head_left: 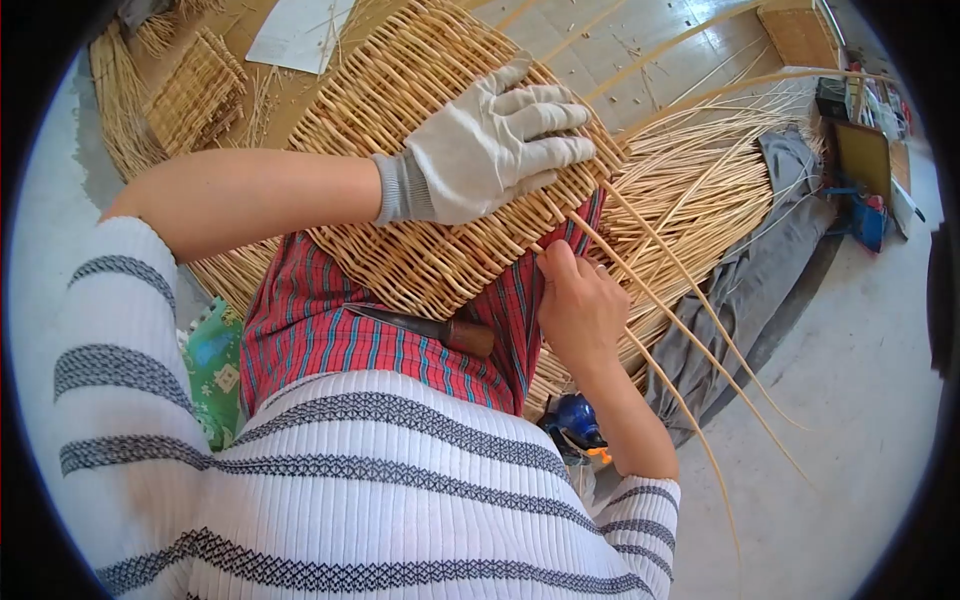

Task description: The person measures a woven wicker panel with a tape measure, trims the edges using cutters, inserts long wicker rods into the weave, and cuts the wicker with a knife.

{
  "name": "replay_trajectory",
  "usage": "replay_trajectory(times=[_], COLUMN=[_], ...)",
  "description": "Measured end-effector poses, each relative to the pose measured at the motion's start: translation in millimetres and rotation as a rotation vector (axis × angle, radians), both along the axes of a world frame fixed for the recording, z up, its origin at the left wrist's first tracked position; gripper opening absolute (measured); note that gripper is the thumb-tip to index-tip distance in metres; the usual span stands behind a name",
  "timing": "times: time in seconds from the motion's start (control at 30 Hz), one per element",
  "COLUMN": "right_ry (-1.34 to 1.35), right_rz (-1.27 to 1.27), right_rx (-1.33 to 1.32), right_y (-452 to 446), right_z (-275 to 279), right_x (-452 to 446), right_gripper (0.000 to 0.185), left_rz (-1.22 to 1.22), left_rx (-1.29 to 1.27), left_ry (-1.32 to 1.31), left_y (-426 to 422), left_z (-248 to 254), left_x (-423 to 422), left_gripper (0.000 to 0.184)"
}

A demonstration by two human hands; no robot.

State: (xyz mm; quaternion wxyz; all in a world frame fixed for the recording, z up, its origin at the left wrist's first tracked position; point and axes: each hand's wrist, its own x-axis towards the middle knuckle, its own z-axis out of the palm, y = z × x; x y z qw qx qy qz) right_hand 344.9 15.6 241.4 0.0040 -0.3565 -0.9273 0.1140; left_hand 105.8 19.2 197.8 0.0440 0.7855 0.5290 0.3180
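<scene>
A woven wicker panel (400,120) lies tilted across my lap, with long loose rods trailing from its right edge. My left hand (500,145), in a pale work glove with a grey cuff, rests flat on top of it, fingers stretched out. Close to the panel's lower right edge, my bare right hand (585,305) is closed, thumb and fingers pinched around a wicker rod (690,415) that hangs out below it. Its fingertips are partly hidden. A pointed metal tool with a wooden handle (468,337) lies on the red checked cloth (330,320) over my lap.
A large bundle of wicker rods (690,190) lies to the right beside a grey cloth (745,280). At upper left are a smaller woven piece (200,90) and a white sheet (300,32). Tools and boxes (862,170) stand at far right. A blue object (575,418) sits below my right hand.
</scene>
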Motion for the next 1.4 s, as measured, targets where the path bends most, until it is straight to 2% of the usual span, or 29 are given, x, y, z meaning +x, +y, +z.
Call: replay_trajectory(times=[0.07, 0.17, 0.33, 0.53, 0.57, 0.6, 0.67, 0.73, 0.77, 0.8, 0.87, 0.97, 1.0, 1.07, 1.1, 1.17, 1.2, 1.27, 1.33, 1.4], right_ry=[0.030, 0.050, 0.068, 0.075, 0.100, 0.128, 0.079, 0.548, 0.494, 0.397, 0.202, 0.339, 0.284, 0.297, 0.297, 0.385, 0.383, 0.322, 0.344, 0.477], right_rz=[0.018, 0.015, -0.015, 0.016, 0.011, 0.008, -0.012, 0.041, 0.119, 0.144, 0.096, -0.032, 0.030, -0.082, -0.079, -0.287, -0.282, -0.473, -0.437, -0.290], right_rx=[-0.006, -0.138, -0.230, -0.144, -0.074, -0.005, 0.044, 0.103, -0.200, -0.475, -0.613, -0.733, -0.657, -0.857, -0.854, -0.951, -0.954, -0.976, -0.950, -0.795], right_y=[6, 9, 10, 11, 9, 7, -8, -30, -45, -58, -75, -77, -70, -56, -53, -50, -50, -49, -47, -51], right_z=[-3, -1, 4, -3, -7, -8, 3, 12, 13, 14, -1, 6, 4, 15, 16, 19, 22, 37, 38, 18], right_x=[2, 0, -7, -5, -3, -6, -5, -7, 1, 2, 6, 22, 39, 67, 80, 95, 95, 88, 82, 90], right_gripper=[0.009, 0.017, 0.015, 0.017, 0.019, 0.022, 0.017, 0.031, 0.049, 0.046, 0.047, 0.043, 0.042, 0.041, 0.041, 0.037, 0.037, 0.032, 0.034, 0.042], left_rz=[0.008, -0.026, -0.036, -0.010, -0.001, 0.002, -0.046, -0.053, -0.058, -0.071, -0.123, -0.133, -0.141, -0.100, -0.111, -0.106, -0.107, -0.109, -0.100, -0.103], left_rx=[-0.010, -0.039, -0.047, -0.033, 0.011, 0.016, 0.064, 0.100, 0.084, 0.071, 0.065, -0.027, -0.029, -0.027, -0.011, -0.013, -0.014, -0.015, -0.026, -0.028], left_ry=[-0.018, 0.036, 0.049, 0.035, 0.013, 0.023, -0.092, -0.114, -0.105, -0.097, -0.075, 0.025, 0.033, 0.052, 0.061, 0.072, 0.084, 0.093, 0.084, 0.095], left_y=[2, 5, 7, 7, 6, 6, 1, -3, -7, -10, -18, -33, -34, -32, -31, -30, -30, -29, -30, -29], left_z=[0, 2, 2, 1, 0, -2, -4, 3, 4, 5, 4, 2, 1, -1, -2, -3, -3, -2, -3, -1], left_x=[3, 2, 5, 2, 2, -2, -7, -8, -6, -5, -4, -4, -3, -2, -2, -2, -2, -2, -2, -2], left_gripper=[0.050, 0.061, 0.063, 0.056, 0.047, 0.047, 0.039, 0.035, 0.036, 0.037, 0.042, 0.057, 0.057, 0.062, 0.066, 0.067, 0.068, 0.070, 0.071, 0.071])
